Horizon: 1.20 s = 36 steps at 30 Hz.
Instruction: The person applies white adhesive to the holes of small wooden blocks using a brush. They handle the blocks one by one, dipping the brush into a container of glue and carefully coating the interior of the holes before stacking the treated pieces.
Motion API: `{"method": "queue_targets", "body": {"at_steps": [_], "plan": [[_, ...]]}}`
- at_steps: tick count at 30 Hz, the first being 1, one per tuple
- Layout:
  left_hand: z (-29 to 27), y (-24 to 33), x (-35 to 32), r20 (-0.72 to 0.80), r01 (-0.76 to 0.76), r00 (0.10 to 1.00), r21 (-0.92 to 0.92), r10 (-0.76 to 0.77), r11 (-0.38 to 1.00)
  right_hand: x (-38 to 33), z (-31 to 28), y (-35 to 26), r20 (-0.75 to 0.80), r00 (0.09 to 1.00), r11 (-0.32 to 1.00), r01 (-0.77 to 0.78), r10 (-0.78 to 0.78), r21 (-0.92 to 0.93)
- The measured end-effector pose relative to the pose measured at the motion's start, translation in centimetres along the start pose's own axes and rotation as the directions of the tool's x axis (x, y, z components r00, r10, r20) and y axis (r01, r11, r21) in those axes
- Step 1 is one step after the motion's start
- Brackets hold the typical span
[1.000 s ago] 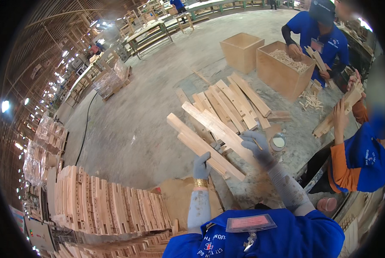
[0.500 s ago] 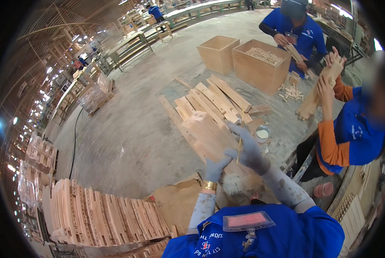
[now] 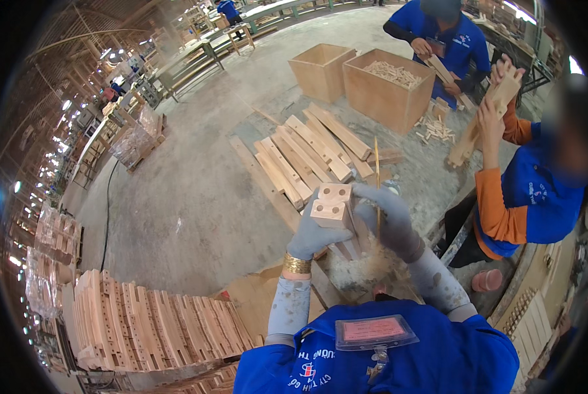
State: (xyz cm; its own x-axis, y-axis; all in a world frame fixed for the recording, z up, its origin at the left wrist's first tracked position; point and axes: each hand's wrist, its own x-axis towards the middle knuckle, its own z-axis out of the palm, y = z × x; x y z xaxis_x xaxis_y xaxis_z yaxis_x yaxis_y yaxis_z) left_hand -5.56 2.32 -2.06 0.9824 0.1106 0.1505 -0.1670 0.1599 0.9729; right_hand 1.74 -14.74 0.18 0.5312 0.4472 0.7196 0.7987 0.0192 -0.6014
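Concrete floor [image 3: 195,197] fills the left and middle of my view. Near left, a long stack of slotted wooden boards [image 3: 156,325] stands on edge in a row, probably packed that way to save room. Far right sit two open plywood crates [image 3: 379,92]; the right one holds small wood pieces and the left one's inside is hidden from here. Between the crates and me, a fan of long wooden slats [image 3: 307,154] lies flat on the work surface, side by side, likely laid out within reach.

On the right, a co-worker in an orange sleeve [image 3: 497,207] lifts a wooden piece high with both hands. Another person in blue stands far behind the crates handling a slat.

My own hands, both in grey gloves, come up from the near edge. Left hand [image 3: 317,233] is closed around the lower part of two square wooden posts [image 3: 333,203], held together upright with their drilled ends facing me, so I judge the grip keeps the ends level. Right hand [image 3: 389,220] is curled against the right side of the same posts and also pinches a thin stick [image 3: 376,184] that points away from me. Forearms are bent and close, wrists raised. The posts are in the centre, just above the near slats.
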Motion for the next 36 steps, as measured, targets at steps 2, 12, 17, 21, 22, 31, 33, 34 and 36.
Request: {"method": "queue_targets", "body": {"at_steps": [2, 12, 17, 21, 22, 31, 33, 34, 36], "plan": [[-0.1, -0.7, 0.0, -0.026, -0.085, 0.996, 0.059, 0.087, 0.995, 0.6, -1.9, 1.3, 0.015, 0.996, 0.987, 0.094, -0.093, -0.127], [3.6, -1.7, 1.6, -0.394, -0.260, 0.828, 0.362, 0.400, 0.895, -5.3, -6.8, 15.2, 0.030, 0.863, 0.845, -0.486, 0.504, -0.225], [4.5, -2.3, 1.9, -0.334, -0.270, 0.824, 0.479, 0.458, 0.836, -8.8, -5.1, 22.0, 0.057, 0.895, 0.822, -0.379, 0.442, -0.425], [4.7, -2.5, 1.4, -0.368, -0.232, 0.829, 0.461, 0.422, 0.857, -9.2, -3.8, 25.0, -0.087, 0.860, 0.781, -0.496, 0.504, -0.380], [4.7, -2.5, 1.3, -0.381, -0.222, 0.832, 0.439, 0.404, 0.871, -9.3, -3.7, 25.3, -0.130, 0.828, 0.758, -0.554, 0.546, -0.344], [2.9, -1.5, 2.9, -0.492, -0.163, 0.791, 0.404, 0.364, 0.900, -5.8, -5.8, 26.1, -0.152, 0.738, 0.719, -0.674, 0.657, -0.168], [1.4, -0.9, 4.4, -0.552, -0.137, 0.785, 0.286, 0.280, 0.948, -3.9, -6.5, 25.2, -0.126, 0.772, 0.776, -0.630, 0.623, -0.020], [1.0, -0.9, 5.3, -0.581, -0.123, 0.780, 0.223, 0.233, 0.967, -3.0, -6.6, 24.7, -0.091, 0.745, 0.749, -0.663, 0.661, 0.005], [1.0, -1.4, 6.7, -0.658, -0.141, 0.735, 0.087, 0.163, 0.986, -1.5, -6.8, 24.1, -0.035, 0.689, 0.689, -0.722, 0.724, 0.056]]}}
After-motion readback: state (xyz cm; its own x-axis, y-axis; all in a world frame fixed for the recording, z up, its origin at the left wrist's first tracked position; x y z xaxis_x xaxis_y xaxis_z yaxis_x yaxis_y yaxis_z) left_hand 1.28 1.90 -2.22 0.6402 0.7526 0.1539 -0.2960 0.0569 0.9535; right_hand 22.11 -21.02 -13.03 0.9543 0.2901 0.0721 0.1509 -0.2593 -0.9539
